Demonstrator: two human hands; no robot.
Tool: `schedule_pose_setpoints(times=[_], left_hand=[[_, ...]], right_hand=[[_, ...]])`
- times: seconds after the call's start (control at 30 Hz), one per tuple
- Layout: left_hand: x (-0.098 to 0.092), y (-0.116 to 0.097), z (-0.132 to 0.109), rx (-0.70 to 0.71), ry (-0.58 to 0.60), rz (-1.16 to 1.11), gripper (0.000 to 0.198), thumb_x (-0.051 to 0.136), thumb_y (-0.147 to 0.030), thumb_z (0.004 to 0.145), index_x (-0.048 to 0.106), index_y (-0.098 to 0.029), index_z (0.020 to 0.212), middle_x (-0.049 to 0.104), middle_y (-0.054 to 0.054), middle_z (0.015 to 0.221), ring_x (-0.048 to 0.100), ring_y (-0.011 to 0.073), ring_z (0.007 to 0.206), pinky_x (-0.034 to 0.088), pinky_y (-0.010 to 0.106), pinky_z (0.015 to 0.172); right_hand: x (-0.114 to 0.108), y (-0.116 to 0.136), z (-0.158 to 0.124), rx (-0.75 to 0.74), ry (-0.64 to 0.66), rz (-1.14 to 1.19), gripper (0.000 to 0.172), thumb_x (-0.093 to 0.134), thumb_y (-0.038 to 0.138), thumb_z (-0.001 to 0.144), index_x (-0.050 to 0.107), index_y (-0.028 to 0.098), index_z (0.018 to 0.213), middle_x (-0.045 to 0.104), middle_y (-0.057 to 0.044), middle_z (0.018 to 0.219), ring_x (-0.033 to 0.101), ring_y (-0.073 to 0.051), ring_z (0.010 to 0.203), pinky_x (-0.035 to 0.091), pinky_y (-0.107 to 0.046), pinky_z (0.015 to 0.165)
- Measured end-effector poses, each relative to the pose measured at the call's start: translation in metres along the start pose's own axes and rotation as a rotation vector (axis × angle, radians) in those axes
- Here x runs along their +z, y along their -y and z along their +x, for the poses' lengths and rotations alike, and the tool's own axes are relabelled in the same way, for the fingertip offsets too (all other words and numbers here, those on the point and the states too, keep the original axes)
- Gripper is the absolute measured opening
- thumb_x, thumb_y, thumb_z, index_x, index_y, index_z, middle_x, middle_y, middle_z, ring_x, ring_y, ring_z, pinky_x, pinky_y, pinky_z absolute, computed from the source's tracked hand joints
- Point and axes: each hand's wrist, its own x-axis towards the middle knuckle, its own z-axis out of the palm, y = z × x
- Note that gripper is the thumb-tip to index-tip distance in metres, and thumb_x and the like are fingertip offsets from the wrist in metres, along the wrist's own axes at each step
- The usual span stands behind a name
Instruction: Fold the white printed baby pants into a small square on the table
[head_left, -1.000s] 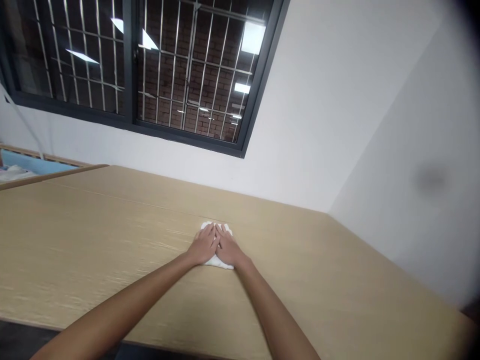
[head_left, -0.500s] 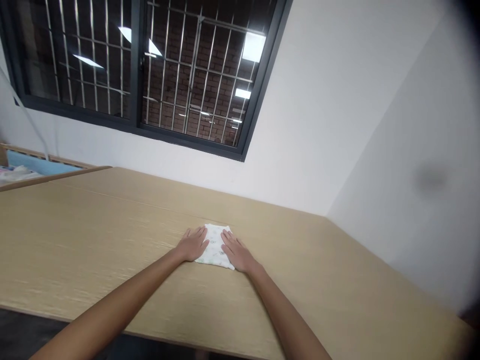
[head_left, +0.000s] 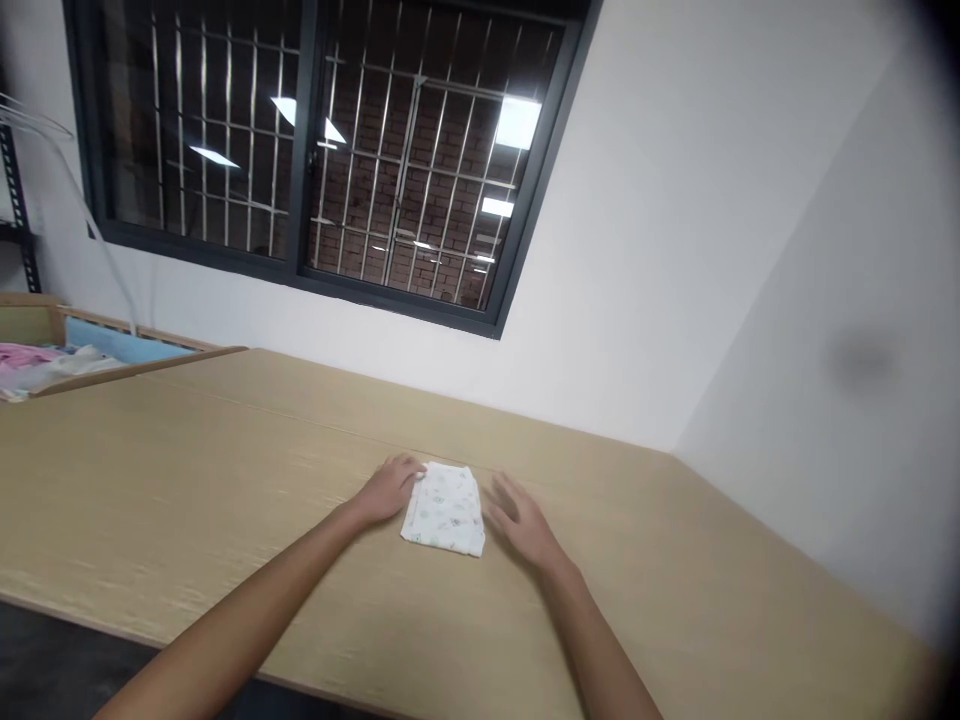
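A small folded white cloth [head_left: 445, 510] with a faint scattered print lies flat on the wooden tabletop [head_left: 300, 470]. At its upper left corner is my left hand [head_left: 388, 488], its bent fingers closed on the cloth's edge; the thumb is partly hidden. My right hand [head_left: 523, 520] is just off the cloth's right side, fingers apart and slightly blurred, with nothing in it.
Behind the table are a white wall [head_left: 600, 250] and a dark-framed barred window [head_left: 405, 170]. At far left stands a wooden-edged bin [head_left: 142, 372] holding pink and white fabric [head_left: 45, 365]. The table's front edge [head_left: 82, 625] runs along the lower left.
Both hands lay flat on the cloth. My right hand has lifted off it to the right, and my left has drawn to its left edge. The view has shifted slightly left and up.
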Motion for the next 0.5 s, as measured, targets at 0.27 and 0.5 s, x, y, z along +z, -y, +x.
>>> schedule_pose_setpoints(times=[0.27,0.5], left_hand=[[-0.011,-0.024,-0.016,0.177,0.312,-0.079,0.051,0.086,-0.050,0.063,0.072,-0.028,0.107,0.065,0.001,0.109,0.061,0.0218,0.097,0.044,0.027,0.077],[0.006,-0.016,-0.011,0.261,0.224,0.007,0.028,0.067,-0.022,0.067,0.064,-0.021,0.095,0.063,0.003,0.103,0.057,0.0243,0.098,0.041,0.033,0.085]], right_hand=[[0.006,0.039,-0.019,-0.276,0.278,0.067,0.050,0.078,0.027,0.071,0.067,0.024,0.120,0.058,-0.008,0.129,0.058,-0.026,0.118,0.046,-0.039,0.103],[0.017,0.050,-0.018,-0.208,0.125,-0.071,0.028,0.064,0.023,0.076,0.070,0.022,0.103,0.067,-0.006,0.107,0.061,-0.024,0.099,0.045,-0.037,0.090]])
